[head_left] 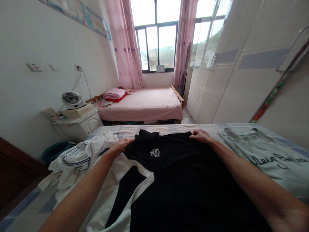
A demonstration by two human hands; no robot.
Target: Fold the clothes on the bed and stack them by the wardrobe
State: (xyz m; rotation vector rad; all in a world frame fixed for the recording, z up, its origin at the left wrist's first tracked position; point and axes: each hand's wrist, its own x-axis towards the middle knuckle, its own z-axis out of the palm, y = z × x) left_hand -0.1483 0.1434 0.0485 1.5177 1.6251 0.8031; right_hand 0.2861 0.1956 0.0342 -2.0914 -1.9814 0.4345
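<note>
A black shirt (pixel 178 167) with a small white chest emblem and white sleeve panels lies spread on the bed (pixel 31 209) in front of me. My left hand (pixel 122 145) rests on its left shoulder, fingers stretched toward the collar. My right hand (pixel 200 136) lies on the right shoulder at the shirt's far edge, fingers flat and pressed on the fabric. Neither hand visibly holds a fold of cloth.
A crumpled white garment with dark stripes (pixel 77 158) lies to the left. A grey printed shirt (pixel 267 158) lies to the right. Beyond stand a pink bed (pixel 145 104), a white nightstand with a fan (pixel 72 100), and a glossy wardrobe (pixel 241 64).
</note>
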